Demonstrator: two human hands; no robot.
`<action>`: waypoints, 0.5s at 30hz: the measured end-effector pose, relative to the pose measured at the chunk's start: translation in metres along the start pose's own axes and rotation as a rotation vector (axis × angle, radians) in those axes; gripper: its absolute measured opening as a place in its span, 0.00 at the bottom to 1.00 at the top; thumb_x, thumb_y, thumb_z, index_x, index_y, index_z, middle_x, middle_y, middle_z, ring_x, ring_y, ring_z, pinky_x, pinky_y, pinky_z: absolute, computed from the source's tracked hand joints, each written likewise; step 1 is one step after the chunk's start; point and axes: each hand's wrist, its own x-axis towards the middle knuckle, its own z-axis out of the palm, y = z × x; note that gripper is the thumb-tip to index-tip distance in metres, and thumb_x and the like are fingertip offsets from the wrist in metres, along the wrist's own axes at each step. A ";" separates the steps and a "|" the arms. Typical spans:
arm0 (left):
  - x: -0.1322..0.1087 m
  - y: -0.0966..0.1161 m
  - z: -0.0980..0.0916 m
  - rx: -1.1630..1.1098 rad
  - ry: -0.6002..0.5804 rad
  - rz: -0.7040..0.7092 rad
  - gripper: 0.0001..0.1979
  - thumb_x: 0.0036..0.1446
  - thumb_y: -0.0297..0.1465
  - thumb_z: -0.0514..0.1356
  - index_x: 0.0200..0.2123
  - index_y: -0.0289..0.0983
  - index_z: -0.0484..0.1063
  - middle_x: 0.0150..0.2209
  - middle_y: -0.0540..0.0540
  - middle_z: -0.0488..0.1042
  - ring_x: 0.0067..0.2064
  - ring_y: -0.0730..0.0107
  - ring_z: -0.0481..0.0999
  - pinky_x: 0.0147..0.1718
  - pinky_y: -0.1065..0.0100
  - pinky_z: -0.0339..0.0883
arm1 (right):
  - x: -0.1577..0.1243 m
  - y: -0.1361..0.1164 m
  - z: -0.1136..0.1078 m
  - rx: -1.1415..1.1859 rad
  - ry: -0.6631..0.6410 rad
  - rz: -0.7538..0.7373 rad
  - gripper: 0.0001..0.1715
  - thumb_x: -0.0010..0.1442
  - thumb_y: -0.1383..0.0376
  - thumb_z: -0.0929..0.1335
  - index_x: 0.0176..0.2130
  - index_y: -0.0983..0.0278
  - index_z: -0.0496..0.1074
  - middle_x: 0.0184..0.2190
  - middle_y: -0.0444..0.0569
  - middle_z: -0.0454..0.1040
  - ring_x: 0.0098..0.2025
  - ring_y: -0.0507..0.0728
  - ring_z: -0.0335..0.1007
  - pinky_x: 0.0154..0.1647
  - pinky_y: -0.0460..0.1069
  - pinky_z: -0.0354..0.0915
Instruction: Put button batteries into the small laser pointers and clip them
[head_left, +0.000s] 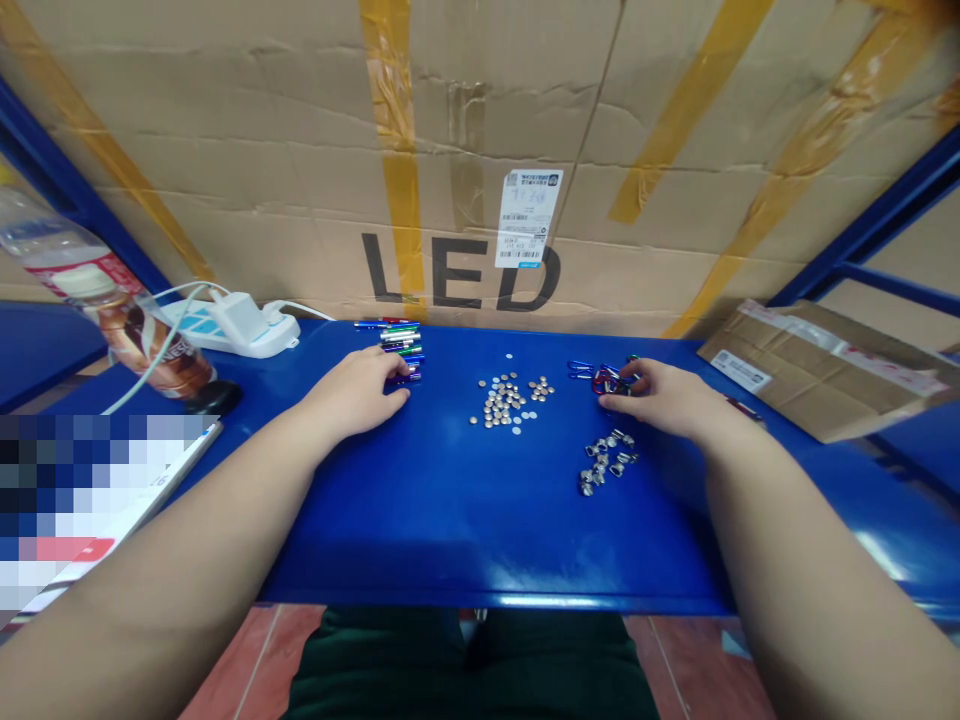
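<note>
My left hand rests at a row of small coloured metal tubes, blue, green, silver and red. Its bent fingertips reach over the nearest tubes, with the thumb apart from them. On the right, my right hand is at a small pile of carabiner clips, blue and red ones showing. Its thumb and fingers are apart around the clips, and the palm hides part of the pile. Between the hands lie several button cells and a few pale thin discs. Shiny metal clasps lie below my right hand.
A large cardboard box marked LED walls off the back of the blue table. At left are a drink bottle, a white power strip with cables, and a blurred-out screen. A smaller cardboard box stands right.
</note>
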 end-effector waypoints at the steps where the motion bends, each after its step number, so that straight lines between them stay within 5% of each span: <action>1: 0.000 0.000 0.000 -0.001 0.000 0.000 0.20 0.60 0.39 0.59 0.50 0.37 0.79 0.49 0.37 0.78 0.51 0.47 0.78 0.53 0.51 0.72 | -0.002 -0.003 -0.001 -0.017 0.007 -0.020 0.30 0.50 0.50 0.78 0.49 0.60 0.77 0.38 0.49 0.82 0.37 0.62 0.80 0.36 0.52 0.71; 6: 0.000 0.000 0.000 -0.004 0.002 0.001 0.20 0.60 0.39 0.59 0.50 0.37 0.79 0.49 0.37 0.78 0.52 0.47 0.78 0.54 0.51 0.72 | -0.001 -0.012 0.004 -0.030 0.009 -0.117 0.15 0.54 0.59 0.76 0.43 0.57 0.80 0.36 0.47 0.81 0.39 0.61 0.79 0.39 0.51 0.71; 15: 0.000 0.000 0.001 -0.004 0.013 0.010 0.19 0.60 0.39 0.59 0.50 0.37 0.79 0.49 0.38 0.78 0.51 0.48 0.78 0.54 0.52 0.72 | 0.034 0.029 0.002 0.105 0.306 -0.103 0.16 0.61 0.69 0.67 0.47 0.63 0.79 0.46 0.55 0.82 0.48 0.63 0.78 0.53 0.56 0.71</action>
